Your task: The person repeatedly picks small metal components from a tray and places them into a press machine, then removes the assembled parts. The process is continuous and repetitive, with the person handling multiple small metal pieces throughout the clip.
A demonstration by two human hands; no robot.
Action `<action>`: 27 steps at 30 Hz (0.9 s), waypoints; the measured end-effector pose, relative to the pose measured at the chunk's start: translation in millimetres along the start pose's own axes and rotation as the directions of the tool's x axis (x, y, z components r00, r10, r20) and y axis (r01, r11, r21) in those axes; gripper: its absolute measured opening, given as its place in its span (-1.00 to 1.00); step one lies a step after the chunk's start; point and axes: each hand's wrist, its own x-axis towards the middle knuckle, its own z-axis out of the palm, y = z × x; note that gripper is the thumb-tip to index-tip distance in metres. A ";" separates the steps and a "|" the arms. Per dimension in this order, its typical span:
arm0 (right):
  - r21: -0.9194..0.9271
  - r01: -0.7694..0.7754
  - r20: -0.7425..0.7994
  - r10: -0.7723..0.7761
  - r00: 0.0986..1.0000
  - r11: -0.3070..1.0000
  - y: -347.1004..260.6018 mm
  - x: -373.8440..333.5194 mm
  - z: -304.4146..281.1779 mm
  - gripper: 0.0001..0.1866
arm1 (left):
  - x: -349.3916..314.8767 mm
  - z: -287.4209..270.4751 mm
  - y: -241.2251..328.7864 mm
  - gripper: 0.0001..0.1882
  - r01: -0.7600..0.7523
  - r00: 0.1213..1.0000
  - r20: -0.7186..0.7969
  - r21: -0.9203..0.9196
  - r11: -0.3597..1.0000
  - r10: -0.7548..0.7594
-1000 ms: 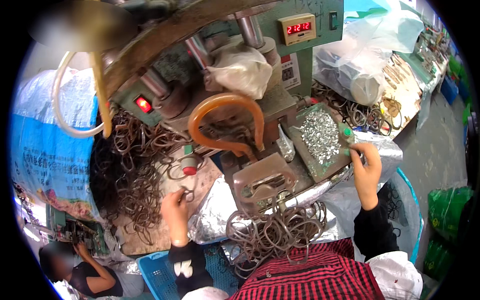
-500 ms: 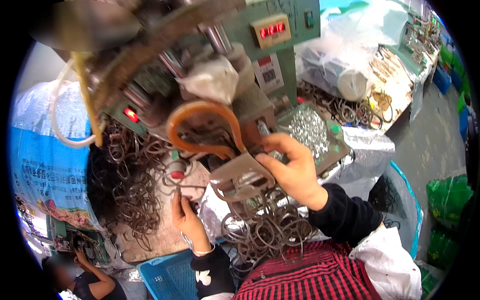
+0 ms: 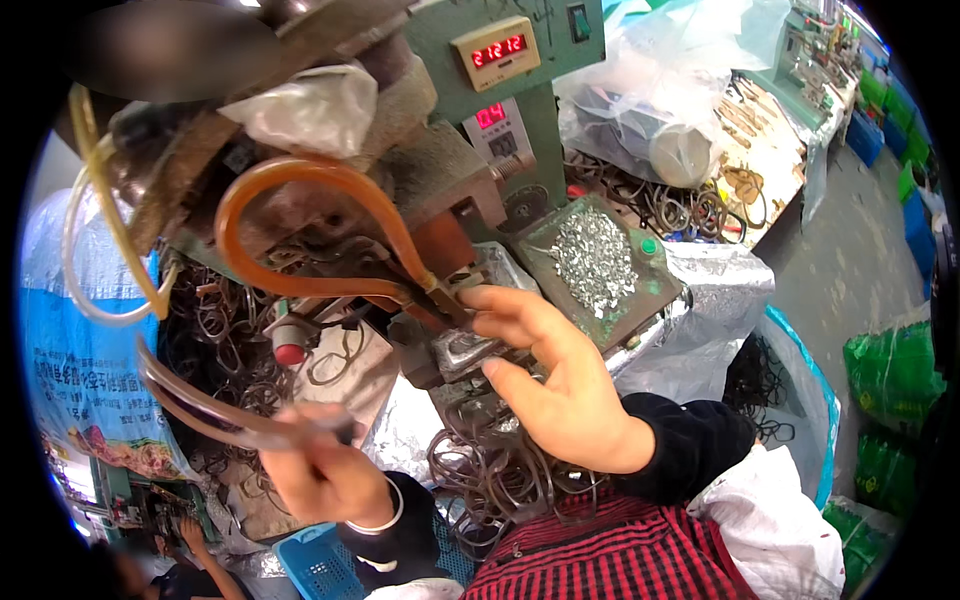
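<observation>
My left hand (image 3: pixel 330 475), blurred by motion, is closed on one end of a curved, translucent brown piece that looks like an eyeglass frame (image 3: pixel 195 405). It holds the frame out to the left, apart from the press. My right hand (image 3: pixel 565 390) is at the press's metal die (image 3: pixel 465 350), thumb and forefinger apart. The forefinger lies by the dark metal tips of an orange-brown looped tong (image 3: pixel 365 195); I cannot tell whether it touches them. Below the die, many similar brown frames (image 3: pixel 500 465) are heaped in front of me.
A green press (image 3: pixel 535 120) with lit red displays stands ahead. A tray of silvery scraps (image 3: pixel 595 265) is to its right. A red button (image 3: pixel 290 353) sits left of the die. More frames (image 3: pixel 215 320) lie at left. A blue basket (image 3: pixel 325 565) is below; another person works at lower left.
The frame piece that my right hand held over the die is gone from it. My left hand, free before, has moved left and now holds a frame. The view has shifted.
</observation>
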 end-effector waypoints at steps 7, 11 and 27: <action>-0.333 0.050 -0.047 -0.070 0.996 0.942 51.2 32.8 -63.8 -0.53 | -22.3 31.4 -2.1 -0.62 -0.374 0.792 0.473 -0.125 0.919 0.387; -0.359 -0.020 -0.186 -0.050 0.981 0.933 59.6 41.9 -105.1 -0.55 | -19.0 33.6 -3.8 -0.66 -0.365 0.748 0.536 -0.158 0.917 0.390; -0.776 0.070 -0.173 -0.319 0.932 0.627 90.8 29.0 -135.8 -0.79 | -25.0 44.2 -16.8 -0.55 -0.440 0.759 0.447 -0.183 0.879 0.473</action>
